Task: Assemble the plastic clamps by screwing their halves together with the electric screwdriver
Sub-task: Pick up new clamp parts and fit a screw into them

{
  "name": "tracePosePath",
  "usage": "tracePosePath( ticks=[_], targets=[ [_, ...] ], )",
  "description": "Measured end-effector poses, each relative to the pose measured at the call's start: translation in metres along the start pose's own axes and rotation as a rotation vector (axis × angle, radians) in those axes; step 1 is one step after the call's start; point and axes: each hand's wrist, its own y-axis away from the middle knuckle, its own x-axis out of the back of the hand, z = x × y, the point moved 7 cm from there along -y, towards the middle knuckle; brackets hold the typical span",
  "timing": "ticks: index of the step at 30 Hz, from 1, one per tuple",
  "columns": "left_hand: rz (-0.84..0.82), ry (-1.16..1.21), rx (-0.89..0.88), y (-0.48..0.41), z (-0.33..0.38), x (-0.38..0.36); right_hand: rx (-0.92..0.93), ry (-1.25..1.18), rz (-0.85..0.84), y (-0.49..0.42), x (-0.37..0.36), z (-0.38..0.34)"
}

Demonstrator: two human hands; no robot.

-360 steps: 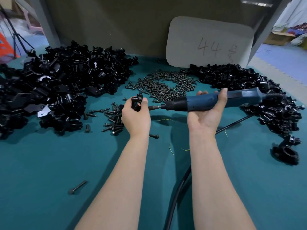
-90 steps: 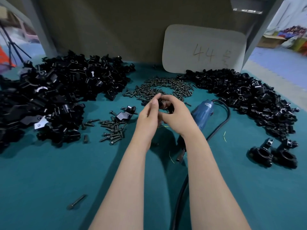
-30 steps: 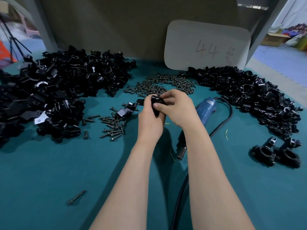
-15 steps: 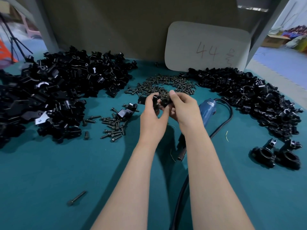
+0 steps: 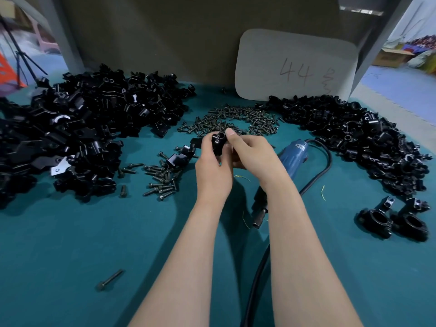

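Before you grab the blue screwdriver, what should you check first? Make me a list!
1. Clamp held firmly: ok, the left hand and right hand both grip it.
2. Halves lined up: cannot tell, fingers cover the joint.
3. Screw sitting in its hole: cannot tell.
4. Electric screwdriver in reach: ok, it lies on the table beside the right forearm.
5. Right hand free to take it: not ok, it holds the clamp.
6. Spare screws near: ok, a small heap lies left of the hands.
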Motion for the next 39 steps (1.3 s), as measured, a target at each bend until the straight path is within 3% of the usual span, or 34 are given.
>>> tracePosePath(
  ticks=[15,20,39],
  targets=[
    [-0.002,-0.053,0.061,0.0031,-0.0003,-0.0006,-0.111,0.048,-0.060,0.0005,-0.0036,0.0074],
    [0.004,-0.092,0.101,0.0027,-0.0051,-0.0015,0.003,0.011,-0.020,0.0005,0.0001,0.0010],
    [-0.011,-0.163,0.113,0.0028,-0.0054,0.0006,-0.044,0.053,-0.033,0.0029,0.0002,0.0034]
  ],
)
